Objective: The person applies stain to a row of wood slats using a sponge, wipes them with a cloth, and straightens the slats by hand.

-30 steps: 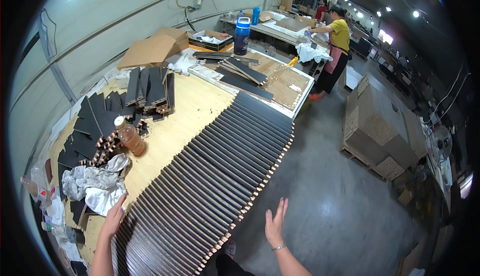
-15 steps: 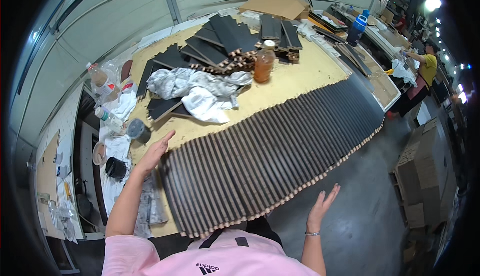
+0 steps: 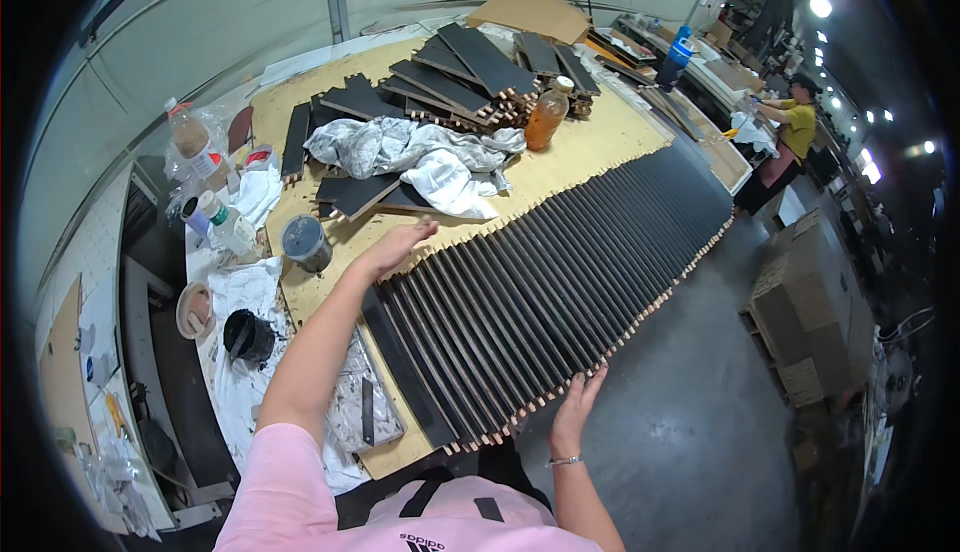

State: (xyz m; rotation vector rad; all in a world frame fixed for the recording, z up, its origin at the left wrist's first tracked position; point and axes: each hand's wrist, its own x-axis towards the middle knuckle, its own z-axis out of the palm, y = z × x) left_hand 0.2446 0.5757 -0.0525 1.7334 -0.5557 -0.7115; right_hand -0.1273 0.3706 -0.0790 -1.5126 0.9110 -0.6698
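Note:
A long row of black wooden slats (image 3: pixel 530 287) with light pegs at their ends lies leaning and overlapping across the table. My left hand (image 3: pixel 398 244) is at the far ends of the slats near the row's left part, its fingers stretched out and slightly blurred. Against the near peg ends rests my right hand (image 3: pixel 576 407), fingers extended upward and touching them, with a bracelet on the wrist. Neither hand is wrapped round a slat. At the row's left end a slat (image 3: pixel 400 367) lies flatter, showing its broad black face.
Beyond the row are a crumpled grey-white cloth (image 3: pixel 375 145), a bottle of amber liquid (image 3: pixel 546 120) and a pile of black boards (image 3: pixel 450 77). At left stand a grey tub (image 3: pixel 306 244) and a black cup (image 3: pixel 247 336). A co-worker (image 3: pixel 795 132) stands far right, behind cartons (image 3: pixel 815 302).
My left hand has moved right along the far ends; my right hand has come in to touch the near ends. The slats have tipped, showing more black face. The view has shifted.

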